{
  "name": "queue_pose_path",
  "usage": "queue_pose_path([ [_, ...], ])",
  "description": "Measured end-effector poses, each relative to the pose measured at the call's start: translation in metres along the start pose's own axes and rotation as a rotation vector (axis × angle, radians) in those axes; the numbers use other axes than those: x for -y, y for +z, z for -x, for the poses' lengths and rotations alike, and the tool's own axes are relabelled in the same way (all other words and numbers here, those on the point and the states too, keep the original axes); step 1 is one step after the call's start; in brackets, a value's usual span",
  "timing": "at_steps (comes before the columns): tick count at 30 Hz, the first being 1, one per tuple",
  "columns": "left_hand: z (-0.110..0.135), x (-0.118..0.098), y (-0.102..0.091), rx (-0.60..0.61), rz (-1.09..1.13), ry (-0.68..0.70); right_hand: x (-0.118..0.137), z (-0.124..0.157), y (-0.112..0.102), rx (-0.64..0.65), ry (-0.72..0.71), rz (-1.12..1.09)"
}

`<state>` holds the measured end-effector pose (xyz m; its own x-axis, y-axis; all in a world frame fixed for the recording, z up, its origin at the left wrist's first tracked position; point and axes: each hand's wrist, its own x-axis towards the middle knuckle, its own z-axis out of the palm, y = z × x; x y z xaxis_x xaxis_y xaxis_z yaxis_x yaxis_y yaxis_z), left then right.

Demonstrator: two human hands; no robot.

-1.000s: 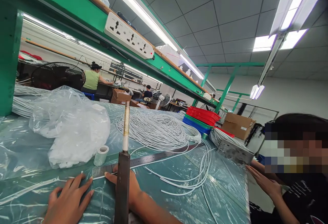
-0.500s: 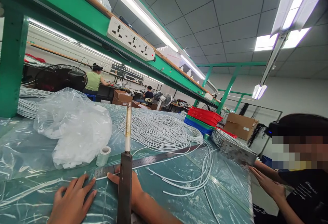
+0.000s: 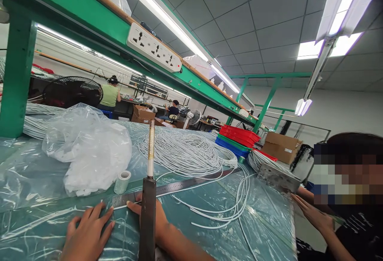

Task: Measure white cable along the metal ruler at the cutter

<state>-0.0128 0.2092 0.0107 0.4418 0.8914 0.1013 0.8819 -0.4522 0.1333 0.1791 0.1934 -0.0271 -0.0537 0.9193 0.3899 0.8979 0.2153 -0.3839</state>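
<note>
My left hand [image 3: 87, 233] lies on the plastic-covered table with its fingers spread, its fingertips near the end of a white cable [image 3: 120, 207]. That cable runs along the lower edge of a steel ruler [image 3: 179, 185]. Partly hidden behind an upright metal post [image 3: 148, 217], my right hand [image 3: 161, 219] grips the cable at the ruler, with fingertips showing left of the post. A small roll of clear tape [image 3: 122, 183] stands just beyond the ruler.
Behind the ruler lie a large coil of white cable [image 3: 185, 151] and a plastic bag [image 3: 89, 153] of white pieces. Loose cable ends [image 3: 215, 215] spread to the right. Stacked trays [image 3: 236, 137] stand farther back. A co-worker's hand [image 3: 314, 215] is near a metal block [image 3: 278, 177].
My hands keep nearly the same pose on the table. The whole view has shifted slightly. At the right, the co-worker's head has moved a little.
</note>
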Motion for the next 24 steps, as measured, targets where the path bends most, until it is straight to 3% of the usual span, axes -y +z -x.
queue_pose_path([
  [13,-0.012,0.012,0.023,0.009,0.056,0.029,0.001,0.002,-0.002,0.018,-0.03,0.055],
  [24,-0.007,0.008,0.013,0.034,0.002,0.017,0.004,0.001,-0.003,0.009,-0.025,0.065],
])
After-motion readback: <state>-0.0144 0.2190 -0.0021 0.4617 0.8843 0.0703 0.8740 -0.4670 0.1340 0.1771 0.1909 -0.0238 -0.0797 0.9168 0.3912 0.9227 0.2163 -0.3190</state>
